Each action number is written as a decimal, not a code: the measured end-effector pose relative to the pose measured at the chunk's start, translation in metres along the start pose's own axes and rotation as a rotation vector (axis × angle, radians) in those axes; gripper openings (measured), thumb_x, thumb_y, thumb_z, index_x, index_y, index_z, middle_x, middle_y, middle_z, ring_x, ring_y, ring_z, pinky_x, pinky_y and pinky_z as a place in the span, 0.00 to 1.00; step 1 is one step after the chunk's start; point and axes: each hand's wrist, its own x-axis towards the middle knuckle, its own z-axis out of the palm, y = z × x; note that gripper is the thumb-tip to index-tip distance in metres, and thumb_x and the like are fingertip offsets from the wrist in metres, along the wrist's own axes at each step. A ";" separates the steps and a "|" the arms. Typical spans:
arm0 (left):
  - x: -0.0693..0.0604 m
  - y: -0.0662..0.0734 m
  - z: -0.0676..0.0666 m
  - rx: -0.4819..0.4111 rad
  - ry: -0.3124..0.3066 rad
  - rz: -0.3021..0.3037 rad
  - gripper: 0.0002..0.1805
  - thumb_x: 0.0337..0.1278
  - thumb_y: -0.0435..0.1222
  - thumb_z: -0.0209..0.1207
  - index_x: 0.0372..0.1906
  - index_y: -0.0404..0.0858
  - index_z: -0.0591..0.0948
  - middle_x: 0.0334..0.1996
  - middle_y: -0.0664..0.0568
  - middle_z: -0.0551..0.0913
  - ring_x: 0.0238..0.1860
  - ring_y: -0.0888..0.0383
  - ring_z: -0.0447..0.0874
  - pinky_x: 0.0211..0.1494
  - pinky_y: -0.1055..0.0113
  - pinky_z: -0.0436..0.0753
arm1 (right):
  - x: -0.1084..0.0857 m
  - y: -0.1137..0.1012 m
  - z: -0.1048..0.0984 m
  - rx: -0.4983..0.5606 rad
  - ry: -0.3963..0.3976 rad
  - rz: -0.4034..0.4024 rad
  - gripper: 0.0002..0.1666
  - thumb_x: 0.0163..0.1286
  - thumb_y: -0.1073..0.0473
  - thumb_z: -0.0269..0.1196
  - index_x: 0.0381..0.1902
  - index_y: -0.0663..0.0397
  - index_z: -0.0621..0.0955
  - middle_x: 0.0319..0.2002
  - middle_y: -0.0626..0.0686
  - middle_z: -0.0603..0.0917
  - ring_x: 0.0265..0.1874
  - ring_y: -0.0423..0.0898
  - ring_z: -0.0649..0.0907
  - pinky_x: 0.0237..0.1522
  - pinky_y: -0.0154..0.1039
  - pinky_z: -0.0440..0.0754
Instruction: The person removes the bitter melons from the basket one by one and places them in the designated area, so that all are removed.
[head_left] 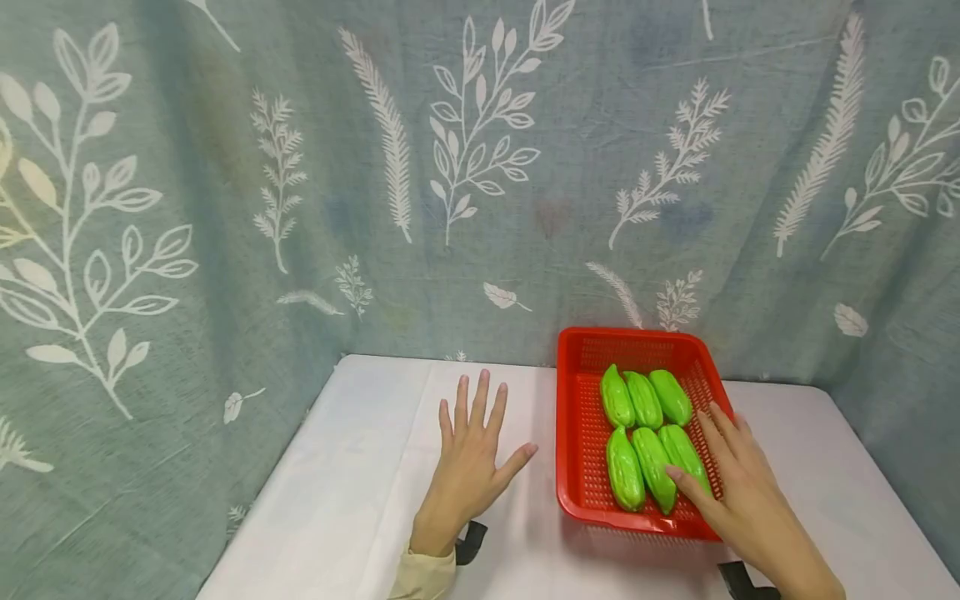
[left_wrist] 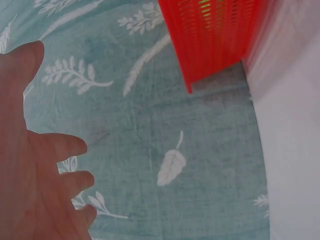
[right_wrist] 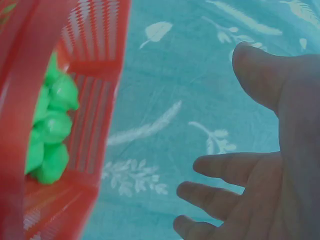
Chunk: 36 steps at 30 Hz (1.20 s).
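A red plastic basket (head_left: 567, 433) holds several green, elongated vegetable-like objects (head_left: 651, 467) in two rows; part of its wall shows in the left wrist view (left_wrist: 210, 40) and the right wrist view (right_wrist: 85, 125). To the left of the basket my left hand (head_left: 468, 467) is held with fingers spread, holding nothing. Over the basket's right side, in the head view, lies my right hand (head_left: 750, 492), fingers extended and thumb apart, gripping nothing. In the right wrist view a gap separates that hand (right_wrist: 250, 185) from the basket.
Under the basket is a table with a white cover (head_left: 360, 467). A grey-green curtain with white leaf prints (head_left: 450, 292) hangs behind the table and at both sides. Black straps (head_left: 471, 543) show at both wrists.
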 end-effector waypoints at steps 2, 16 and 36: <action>0.000 0.000 0.000 -0.001 0.010 0.004 0.49 0.71 0.68 0.47 0.83 0.41 0.54 0.86 0.43 0.44 0.85 0.35 0.37 0.78 0.25 0.48 | -0.002 0.006 -0.002 -0.011 -0.008 0.009 0.56 0.73 0.35 0.62 0.83 0.61 0.52 0.82 0.70 0.50 0.81 0.74 0.42 0.68 0.83 0.52; -0.002 0.001 -0.001 -0.082 -0.026 -0.007 0.50 0.72 0.67 0.46 0.84 0.39 0.51 0.86 0.45 0.41 0.85 0.37 0.35 0.79 0.26 0.45 | -0.014 0.047 -0.002 -0.064 -0.047 0.031 0.59 0.74 0.35 0.61 0.82 0.67 0.49 0.81 0.72 0.48 0.81 0.73 0.39 0.66 0.83 0.55; 0.001 0.004 0.000 -0.183 -0.059 -0.011 0.48 0.73 0.63 0.50 0.83 0.37 0.53 0.86 0.44 0.43 0.86 0.40 0.36 0.82 0.32 0.47 | -0.016 0.079 0.015 -0.115 -0.128 0.063 0.67 0.70 0.29 0.61 0.81 0.70 0.44 0.80 0.75 0.48 0.81 0.73 0.45 0.65 0.81 0.63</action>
